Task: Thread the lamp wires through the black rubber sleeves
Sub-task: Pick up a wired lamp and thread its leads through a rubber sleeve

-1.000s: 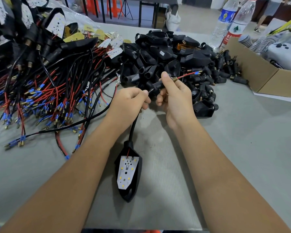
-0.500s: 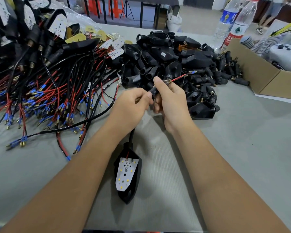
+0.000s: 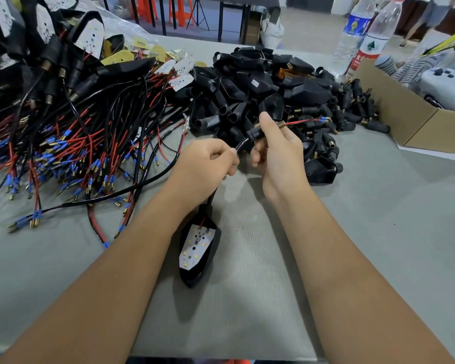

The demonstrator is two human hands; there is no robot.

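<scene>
My right hand [image 3: 277,151] grips a black rubber sleeve [image 3: 255,133] between thumb and fingers; a brass threaded end [image 3: 280,124] sticks out of it, and a thin red wire [image 3: 304,121] with a blue tip runs on to the right. My left hand [image 3: 208,164] pinches the black cable [image 3: 241,146] just below the sleeve. That cable hangs down to a black lamp head [image 3: 199,249] with a white LED board, lying on the grey table between my forearms.
A tangle of red and black wires [image 3: 71,148] with blue tips covers the left. A heap of black housings and sleeves [image 3: 271,85] lies behind my hands. A cardboard box [image 3: 405,114] and two water bottles [image 3: 363,35] stand at the right.
The sleeve has slid further down the cable, and more red wire shows beyond the brass end. The lamp head has shifted slightly on the table.
</scene>
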